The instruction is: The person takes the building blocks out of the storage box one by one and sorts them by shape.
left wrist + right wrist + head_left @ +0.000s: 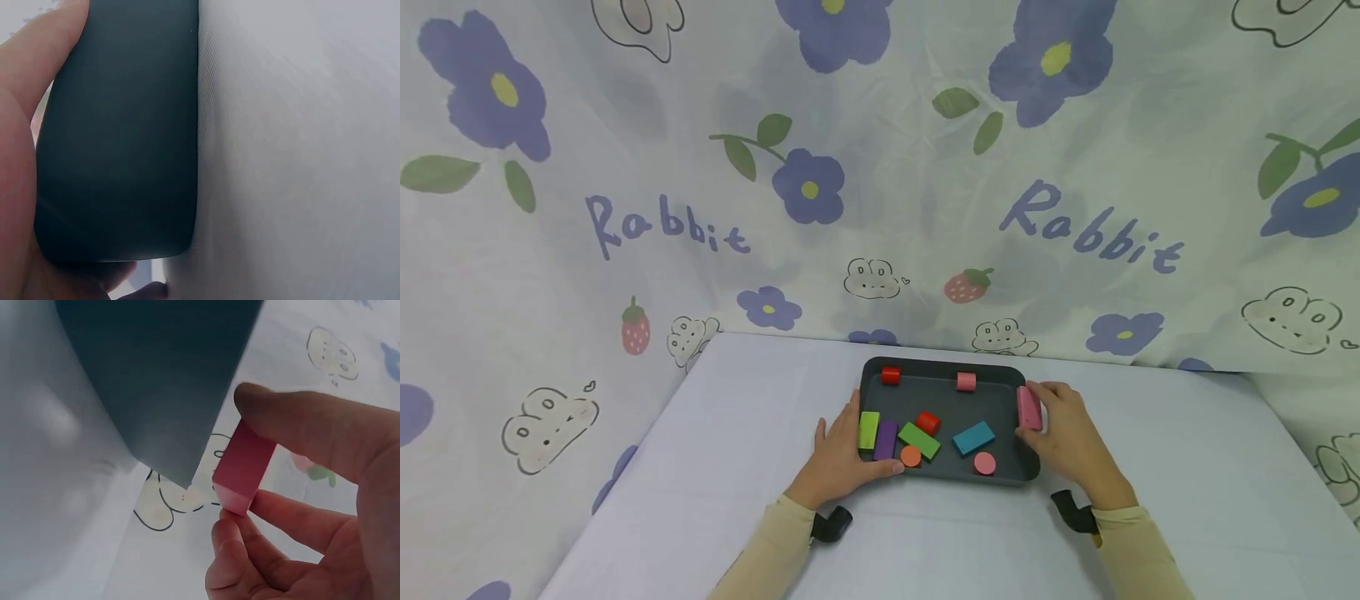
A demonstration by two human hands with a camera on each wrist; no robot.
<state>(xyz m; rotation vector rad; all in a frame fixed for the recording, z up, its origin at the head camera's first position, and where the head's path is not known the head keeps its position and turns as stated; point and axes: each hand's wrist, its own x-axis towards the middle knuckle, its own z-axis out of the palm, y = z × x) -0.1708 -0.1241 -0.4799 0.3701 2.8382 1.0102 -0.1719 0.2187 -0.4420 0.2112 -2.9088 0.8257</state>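
Note:
A dark grey rectangular tray [992, 410] lies on the white table, its outer wall also filling much of the left wrist view. At its front left corner my left hand [833, 468] grips it, thumb along the front and fingers along the left side. My right hand [1069, 435] pinches a pink block [245, 459] between thumb and fingertips, above the tray's right rim. Inside the tray lie a lime green block [868, 431], a purple block [886, 440], a green block [919, 440] and a blue block [973, 438].
Also in the tray are red cylinders [891, 376], a pink cylinder [966, 382], an orange round piece [911, 456] and a pink round piece [985, 463]. White table surface [760, 400] surrounds it. A printed cloth [880, 225] hangs behind and at the left.

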